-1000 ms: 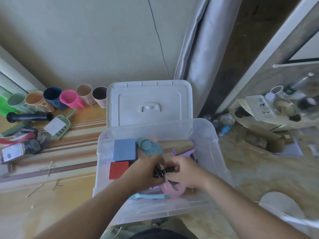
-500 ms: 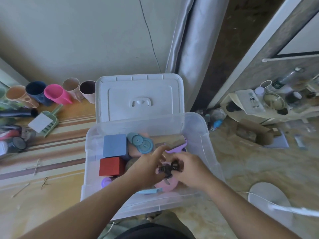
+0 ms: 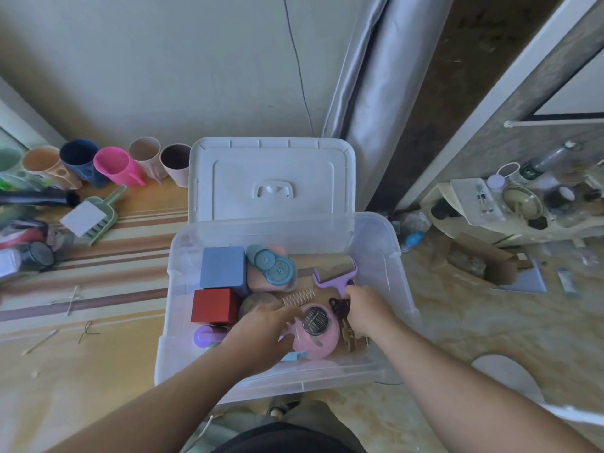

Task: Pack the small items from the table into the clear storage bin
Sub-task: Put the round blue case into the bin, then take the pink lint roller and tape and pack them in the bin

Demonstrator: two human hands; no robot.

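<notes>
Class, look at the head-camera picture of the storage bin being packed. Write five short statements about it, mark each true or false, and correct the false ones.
1. Both hands are inside the clear storage bin. True.
2. The right hand holds a small black item in its grip. True.
3. The white lid is closed on top of the bin. False: it stands behind the open bin.
4. The red box sits on the table beside the cups. False: it is in the bin, in front of the blue box.
5. The left hand grips the pink cup. False: that cup is on the table, untouched.
</notes>
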